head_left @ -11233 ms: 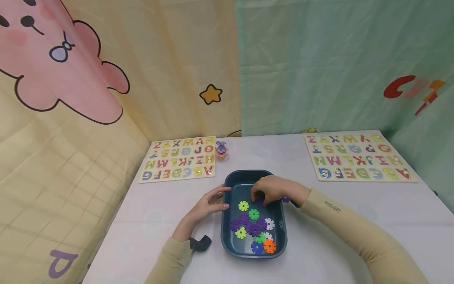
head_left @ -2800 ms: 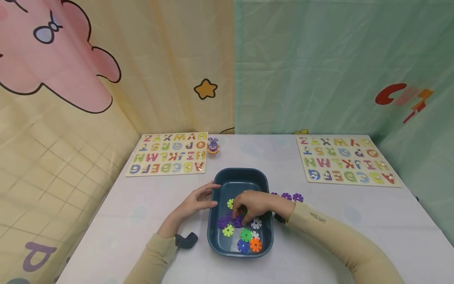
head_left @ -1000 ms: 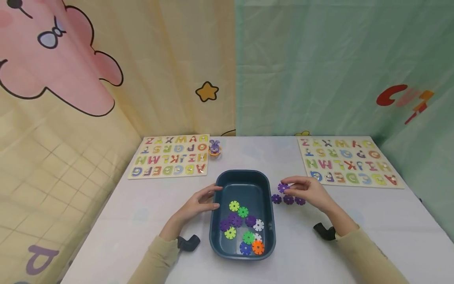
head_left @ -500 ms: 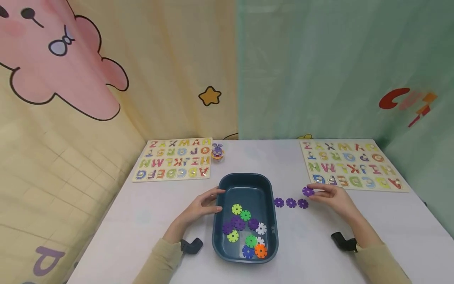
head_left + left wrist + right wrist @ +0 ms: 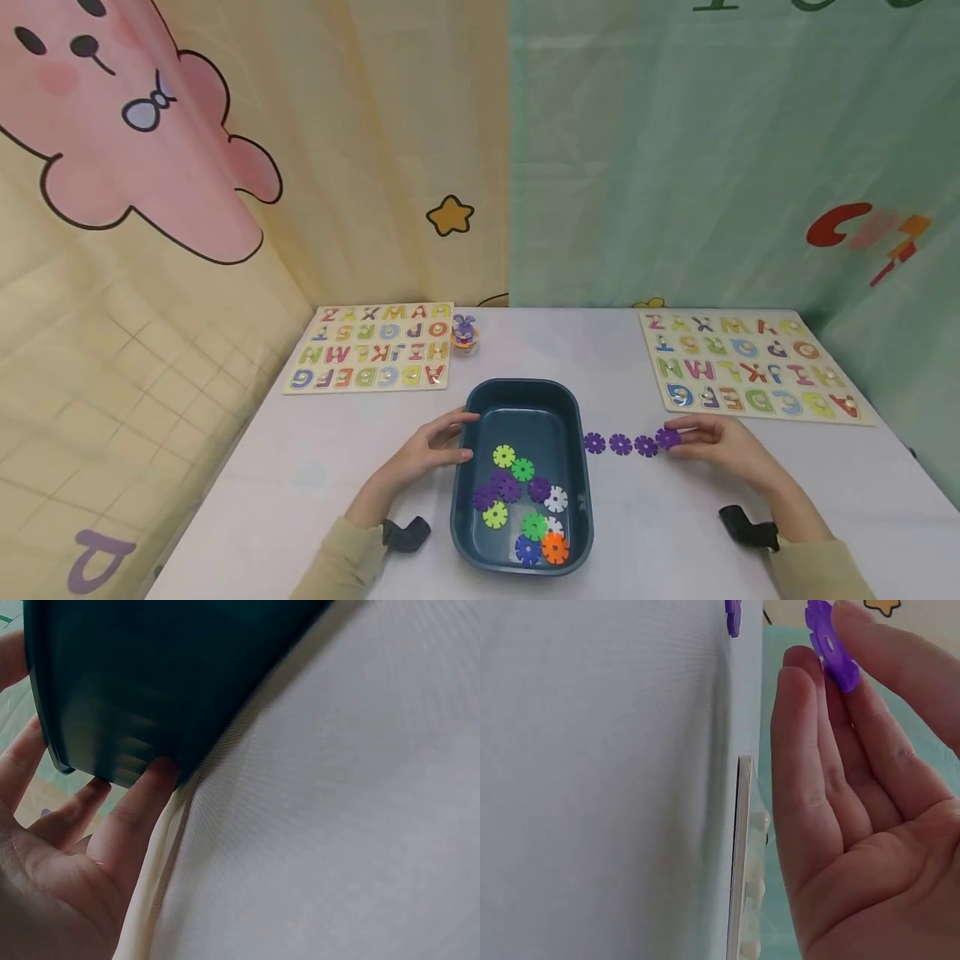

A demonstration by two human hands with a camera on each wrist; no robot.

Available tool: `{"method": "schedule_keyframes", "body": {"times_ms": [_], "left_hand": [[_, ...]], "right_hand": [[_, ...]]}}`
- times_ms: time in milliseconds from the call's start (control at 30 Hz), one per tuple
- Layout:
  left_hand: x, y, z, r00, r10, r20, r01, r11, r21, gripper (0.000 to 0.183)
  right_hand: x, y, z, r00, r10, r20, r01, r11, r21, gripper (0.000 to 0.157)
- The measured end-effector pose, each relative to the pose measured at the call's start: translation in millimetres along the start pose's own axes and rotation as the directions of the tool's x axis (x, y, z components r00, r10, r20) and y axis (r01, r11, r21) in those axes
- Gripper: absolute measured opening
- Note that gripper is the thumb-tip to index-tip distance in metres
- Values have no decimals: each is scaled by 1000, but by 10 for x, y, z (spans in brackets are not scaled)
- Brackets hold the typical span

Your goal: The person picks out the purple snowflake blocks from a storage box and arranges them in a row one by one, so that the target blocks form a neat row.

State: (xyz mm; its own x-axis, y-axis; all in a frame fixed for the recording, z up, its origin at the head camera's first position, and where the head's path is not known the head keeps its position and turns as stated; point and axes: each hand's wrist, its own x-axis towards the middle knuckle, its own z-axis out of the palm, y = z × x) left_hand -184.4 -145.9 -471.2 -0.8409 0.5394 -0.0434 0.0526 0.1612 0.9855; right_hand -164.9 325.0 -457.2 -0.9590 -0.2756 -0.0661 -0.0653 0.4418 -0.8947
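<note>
My right hand (image 5: 723, 446) pinches a purple notched plastic disc (image 5: 667, 439) between thumb and fingertips. Seen from the right wrist, this disc (image 5: 832, 649) is held off the tabletop. In the head view it overlaps the right end of a row of three purple discs (image 5: 620, 444) lying right of a dark blue tray (image 5: 466, 533). Inside that tray lie several more discs: purple, yellow-green (image 5: 495, 514), green, white, blue and orange (image 5: 555, 548). My left hand (image 5: 420, 457) rests on the tray's left side, fingers spread, the thumb (image 5: 142, 806) against its outer wall.
Two wooden alphabet boards stand at the back, one on the left (image 5: 367, 348) and one on the right (image 5: 757, 364), just beyond my right hand. Beside the left board is a small purple rabbit figure (image 5: 464, 332). Curtains (image 5: 637, 167) hang behind the table.
Since the earlier frames, my right hand has taken purple discs from the tray. It has just carried one rightward, then down to the row's end. The left hand stays at the tray.
</note>
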Motion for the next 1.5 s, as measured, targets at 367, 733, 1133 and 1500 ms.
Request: {"method": "schedule_keyframes", "body": {"times_ms": [367, 733, 1133, 1500], "left_hand": [[28, -1, -32, 999, 42, 21, -41, 999, -17, 55], [33, -2, -55, 999, 38, 16, -38, 999, -10, 55], [26, 0, -50, 999, 30, 22, -29, 999, -16, 56], [26, 10, -48, 1000, 12, 11, -12, 1000, -10, 56]], "right_hand": [[2, 104, -80, 998, 64, -21, -66, 991, -115, 45], [40, 130, -29, 997, 55, -48, -66, 963, -260, 42], [5, 82, -5, 997, 52, -64, -67, 963, -261, 41], [17, 84, -4, 996, 53, -76, -72, 955, -286, 42]]}}
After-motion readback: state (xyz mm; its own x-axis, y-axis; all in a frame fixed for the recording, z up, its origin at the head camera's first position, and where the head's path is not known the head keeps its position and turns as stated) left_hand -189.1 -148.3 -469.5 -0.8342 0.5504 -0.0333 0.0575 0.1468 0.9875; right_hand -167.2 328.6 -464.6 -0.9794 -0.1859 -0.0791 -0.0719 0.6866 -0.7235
